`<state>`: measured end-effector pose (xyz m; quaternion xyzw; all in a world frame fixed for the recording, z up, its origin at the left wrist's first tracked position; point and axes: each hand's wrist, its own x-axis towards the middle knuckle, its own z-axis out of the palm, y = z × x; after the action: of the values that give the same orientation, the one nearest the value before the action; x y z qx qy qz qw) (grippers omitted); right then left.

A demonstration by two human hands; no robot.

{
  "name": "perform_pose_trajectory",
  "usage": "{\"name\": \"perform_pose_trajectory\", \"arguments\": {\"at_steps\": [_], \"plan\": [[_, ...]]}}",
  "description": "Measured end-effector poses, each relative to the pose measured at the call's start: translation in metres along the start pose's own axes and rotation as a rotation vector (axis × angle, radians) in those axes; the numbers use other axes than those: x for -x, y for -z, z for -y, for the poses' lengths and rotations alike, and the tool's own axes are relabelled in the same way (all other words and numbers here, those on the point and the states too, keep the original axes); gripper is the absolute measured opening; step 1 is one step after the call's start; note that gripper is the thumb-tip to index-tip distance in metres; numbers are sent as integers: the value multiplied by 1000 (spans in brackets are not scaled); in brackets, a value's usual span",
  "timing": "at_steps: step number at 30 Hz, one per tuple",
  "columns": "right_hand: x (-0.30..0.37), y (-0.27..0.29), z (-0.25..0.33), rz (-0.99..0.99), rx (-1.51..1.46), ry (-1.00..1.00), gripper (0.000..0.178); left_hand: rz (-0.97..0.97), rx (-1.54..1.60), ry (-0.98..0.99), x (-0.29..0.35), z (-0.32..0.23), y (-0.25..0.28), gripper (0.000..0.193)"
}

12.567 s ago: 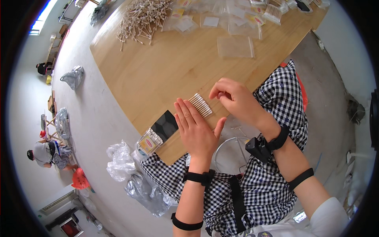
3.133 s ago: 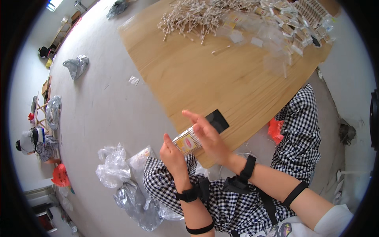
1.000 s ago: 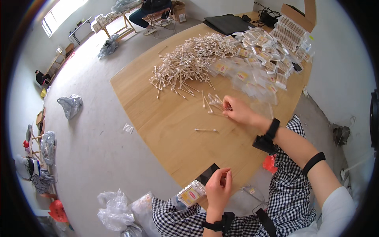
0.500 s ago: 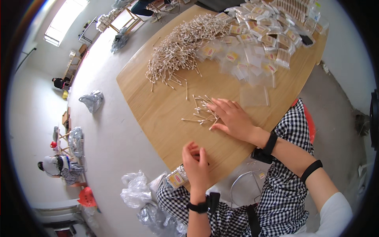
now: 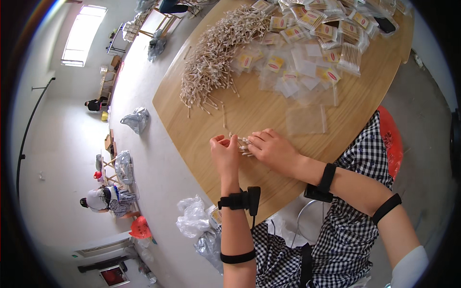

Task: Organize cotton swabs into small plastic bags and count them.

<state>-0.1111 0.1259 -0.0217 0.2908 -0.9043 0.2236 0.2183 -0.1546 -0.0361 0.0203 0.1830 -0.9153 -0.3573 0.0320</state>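
Note:
A small bunch of white-tipped cotton swabs lies on the wooden table between my hands. My left hand is at its left side, fingers curled and thumb against the swab ends. From the right, my right hand presses its bent fingers together on the same bunch. Parts of the swabs are hidden under the fingers. One loose swab lies just beyond my left hand. Farther off is a large heap of swabs. A flat clear plastic bag rests beyond my right hand.
Labelled clear bags overlap mid-table. Filled swab packs are piled at the far right, with a dark phone-like object. Crumpled plastic is beside the table's left edge. A person is seated across the room.
My left hand has moved up from the near table edge to the swabs. My right hand has drawn slightly closer to it, and the scattered swabs are now gathered into a tighter bunch.

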Motion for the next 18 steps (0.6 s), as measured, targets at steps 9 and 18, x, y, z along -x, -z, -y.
{"name": "perform_pose_trajectory", "arguments": {"at_steps": [9, 18], "plan": [[9, 19, -8, 127, -137, -12, 30, -80, -8, -69, 21, 8, -7, 32], [11, 14, -11, -9, -69, -5, 16, -62, -2, -26, 21, 20, 0, 34]]}}
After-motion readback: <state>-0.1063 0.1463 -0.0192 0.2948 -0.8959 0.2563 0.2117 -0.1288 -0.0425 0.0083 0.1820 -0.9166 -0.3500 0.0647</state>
